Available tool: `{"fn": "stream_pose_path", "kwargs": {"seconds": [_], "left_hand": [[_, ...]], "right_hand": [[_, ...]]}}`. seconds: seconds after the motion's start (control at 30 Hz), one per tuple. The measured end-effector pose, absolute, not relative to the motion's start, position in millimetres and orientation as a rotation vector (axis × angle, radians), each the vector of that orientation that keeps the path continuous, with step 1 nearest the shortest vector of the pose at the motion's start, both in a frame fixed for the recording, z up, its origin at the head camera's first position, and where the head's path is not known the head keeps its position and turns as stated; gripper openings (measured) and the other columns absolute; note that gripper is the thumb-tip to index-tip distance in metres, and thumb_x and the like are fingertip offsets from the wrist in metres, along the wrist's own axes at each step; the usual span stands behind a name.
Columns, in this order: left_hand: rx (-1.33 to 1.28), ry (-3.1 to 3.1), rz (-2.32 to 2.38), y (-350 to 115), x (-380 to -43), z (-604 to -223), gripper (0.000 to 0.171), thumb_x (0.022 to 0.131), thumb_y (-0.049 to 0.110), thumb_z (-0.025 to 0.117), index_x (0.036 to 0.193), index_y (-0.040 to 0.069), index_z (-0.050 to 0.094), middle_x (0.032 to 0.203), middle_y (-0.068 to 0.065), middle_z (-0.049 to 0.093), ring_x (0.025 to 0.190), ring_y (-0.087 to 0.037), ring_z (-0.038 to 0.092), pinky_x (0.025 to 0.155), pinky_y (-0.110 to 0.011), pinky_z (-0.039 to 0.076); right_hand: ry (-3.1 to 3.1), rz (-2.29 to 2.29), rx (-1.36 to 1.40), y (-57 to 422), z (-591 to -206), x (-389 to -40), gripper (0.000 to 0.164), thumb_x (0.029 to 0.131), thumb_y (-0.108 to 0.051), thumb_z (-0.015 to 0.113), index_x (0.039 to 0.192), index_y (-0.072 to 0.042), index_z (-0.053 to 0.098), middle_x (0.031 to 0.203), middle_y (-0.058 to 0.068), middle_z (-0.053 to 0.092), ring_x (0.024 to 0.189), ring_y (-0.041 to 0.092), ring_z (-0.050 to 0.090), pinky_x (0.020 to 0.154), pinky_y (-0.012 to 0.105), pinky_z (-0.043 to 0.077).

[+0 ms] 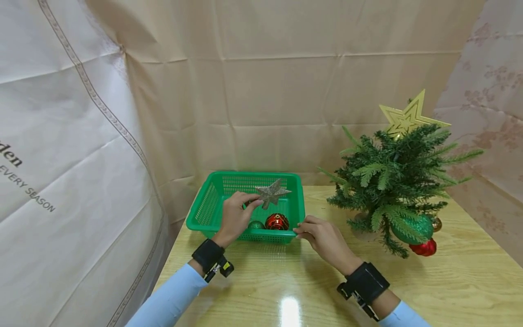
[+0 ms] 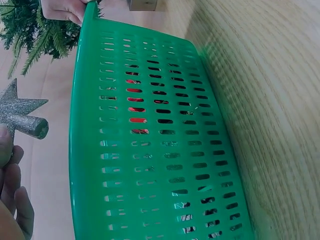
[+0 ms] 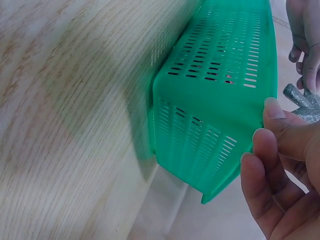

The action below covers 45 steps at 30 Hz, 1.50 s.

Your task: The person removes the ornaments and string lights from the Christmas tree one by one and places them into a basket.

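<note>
The silver glitter star tree topper (image 1: pixel 274 192) is pinched at one edge by the left hand (image 1: pixel 238 213), its body projecting beyond the fingertips, above the green plastic basket (image 1: pixel 257 174). The basket's near right corner is gripped by the right hand (image 1: pixel 324 238).

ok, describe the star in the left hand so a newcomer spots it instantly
Find the green basket on the wooden table. Over it, the left hand pinches a silver star. Glittery all over, with a stubby tubular base, it differs in colour from the gold star at the top of the tree.
</note>
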<state>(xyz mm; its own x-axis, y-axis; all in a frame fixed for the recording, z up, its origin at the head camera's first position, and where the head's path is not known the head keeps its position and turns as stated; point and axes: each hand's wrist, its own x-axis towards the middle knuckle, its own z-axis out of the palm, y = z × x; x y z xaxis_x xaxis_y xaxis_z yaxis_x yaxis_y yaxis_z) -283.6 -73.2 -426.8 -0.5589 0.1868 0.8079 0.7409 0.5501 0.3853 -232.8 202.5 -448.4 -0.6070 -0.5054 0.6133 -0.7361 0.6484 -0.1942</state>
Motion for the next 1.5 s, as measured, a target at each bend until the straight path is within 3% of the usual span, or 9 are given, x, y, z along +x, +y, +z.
{"fn": "stream_pose_path", "kwargs": {"seconds": [0.13,0.37,0.63,0.87,1.5], "left_hand": [[-0.74,-2.052,-0.961,-76.3,-283.2,-428.9,0.013,0.09,0.011,0.079,0.103,0.006,0.081,0.086,-0.005,0.072,0.077,-0.019,0.062,0.064,-0.039,0.051],[-0.723,-2.06,-0.929,-79.6,-281.2,-430.2,0.014,0.09,0.012,0.08,0.102,0.006,0.081,0.085,-0.005,0.07,0.076,-0.018,0.061,0.066,-0.031,0.048],[-0.712,-2.083,-0.901,-84.3,-278.7,-435.1,0.014,0.09,0.013,0.08,0.102,0.006,0.081,0.083,-0.005,0.069,0.076,-0.018,0.06,0.064,-0.032,0.046],[-0.726,-2.087,-0.905,-90.4,-277.1,-440.1,0.016,0.093,0.012,0.077,0.107,0.006,0.08,0.089,-0.006,0.069,0.08,-0.019,0.061,0.07,-0.034,0.05],[-0.709,-2.077,-0.851,-108.6,-278.7,-446.3,0.013,0.087,0.011,0.081,0.1,0.007,0.081,0.084,-0.005,0.071,0.072,-0.021,0.053,0.064,-0.032,0.039]], "right_hand": [[-2.353,0.594,0.964,202.4,-448.4,-232.9,0.017,0.083,-0.003,0.084,0.096,-0.013,0.082,0.091,-0.004,0.066,0.078,0.011,0.067,0.067,0.024,0.055],[-2.348,0.589,0.968,202.2,-449.0,-234.0,0.016,0.084,-0.003,0.084,0.096,-0.013,0.082,0.091,-0.004,0.066,0.077,0.011,0.067,0.066,0.024,0.055],[-2.341,0.588,0.971,202.0,-452.3,-234.7,0.017,0.083,-0.004,0.085,0.096,-0.014,0.082,0.09,-0.004,0.066,0.077,0.01,0.067,0.066,0.023,0.054],[-2.349,0.596,0.964,202.1,-452.9,-234.0,0.018,0.082,-0.003,0.085,0.096,-0.015,0.082,0.091,-0.004,0.066,0.078,0.01,0.067,0.066,0.023,0.054],[-2.348,0.652,0.987,204.5,-452.0,-235.1,0.018,0.084,-0.001,0.083,0.097,-0.012,0.081,0.092,-0.003,0.066,0.081,0.012,0.069,0.07,0.024,0.056]]}}
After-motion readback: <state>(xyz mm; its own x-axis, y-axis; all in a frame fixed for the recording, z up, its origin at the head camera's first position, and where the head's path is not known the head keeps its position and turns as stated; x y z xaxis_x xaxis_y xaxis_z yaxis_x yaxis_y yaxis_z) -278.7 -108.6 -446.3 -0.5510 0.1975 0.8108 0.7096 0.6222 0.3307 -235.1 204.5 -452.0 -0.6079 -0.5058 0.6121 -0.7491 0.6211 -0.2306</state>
